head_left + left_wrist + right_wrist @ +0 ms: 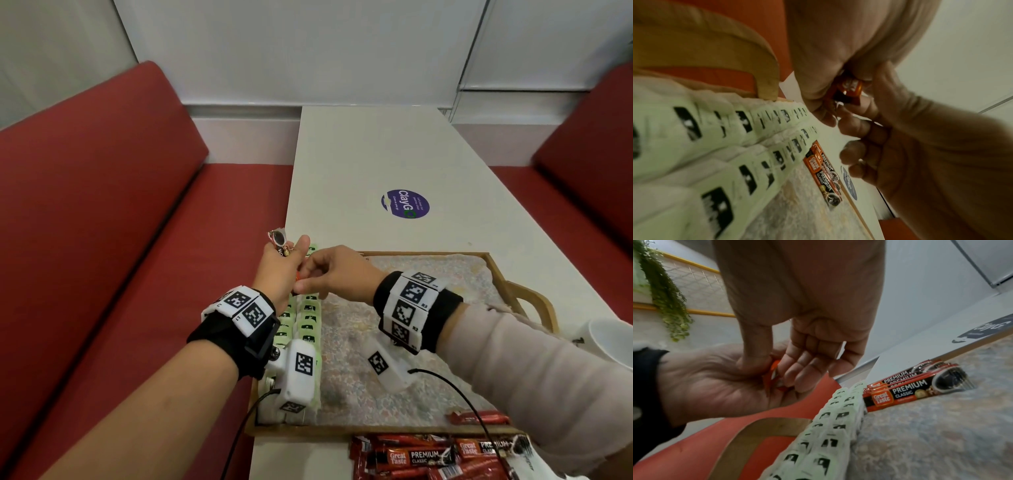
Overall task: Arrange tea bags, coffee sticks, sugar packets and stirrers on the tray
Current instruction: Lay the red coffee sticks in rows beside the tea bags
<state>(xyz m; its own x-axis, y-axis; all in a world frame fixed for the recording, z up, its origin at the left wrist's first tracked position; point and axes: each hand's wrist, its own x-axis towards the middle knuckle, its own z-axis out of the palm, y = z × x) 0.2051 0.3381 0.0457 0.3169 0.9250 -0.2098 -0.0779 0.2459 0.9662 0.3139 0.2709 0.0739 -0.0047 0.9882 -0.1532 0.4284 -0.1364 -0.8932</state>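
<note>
My left hand (286, 262) grips a small bundle of red coffee sticks (278, 240) upright, just past the tray's far left corner. My right hand (303, 280) pinches the lower end of one stick (773, 375) between thumb and forefinger, inside the left palm (711, 386). The wooden tray (428, 254) is lined with a patterned cloth. Two rows of green tea bags (308, 318) run along its left side. A few coffee sticks (910, 386) lie flat beside the far end of the tea bag rows.
A heap of loose coffee sticks (424, 457) lies on the white table in front of the tray, and one stick (476, 418) rests at the tray's near right edge. A white cup (609, 339) stands at the right. Red bench seats (102, 240) flank the table.
</note>
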